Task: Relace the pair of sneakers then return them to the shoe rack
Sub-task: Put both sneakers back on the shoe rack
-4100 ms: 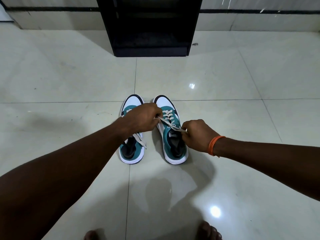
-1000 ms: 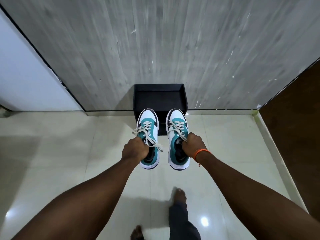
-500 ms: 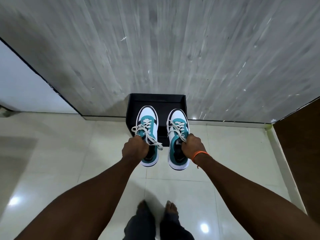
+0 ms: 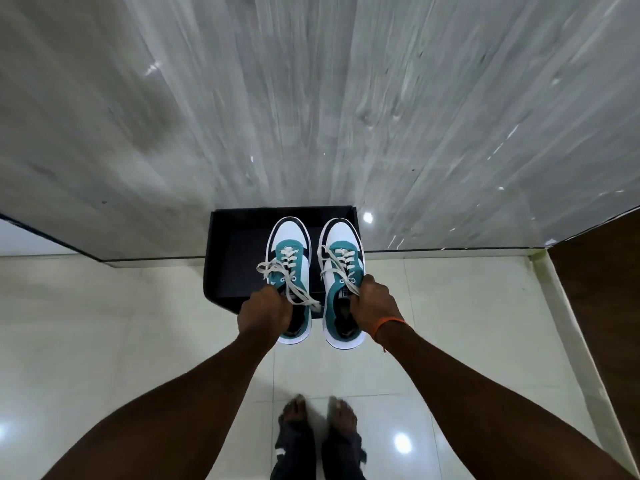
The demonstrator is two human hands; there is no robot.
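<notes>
Wall (image 4: 311,98) of grey streaked panels rises straight ahead, and a black shoe rack (image 4: 239,258) stands against its foot on the pale tiled floor (image 4: 104,341). My bare feet (image 4: 318,414) stand on the tiles just short of it. My left hand (image 4: 265,315) is clenched around the collar of the left sneaker (image 4: 289,258), and my right hand (image 4: 372,306), orange band (image 4: 386,325) at the wrist, grips the right sneaker (image 4: 341,258) the same way. Both shoes hang in the air over the rack's front edge, side by side and slightly apart, long axes running away from me, white toes toward the wall, heels toward me. Loose lace ends (image 4: 304,296) trail across the left shoe.
</notes>
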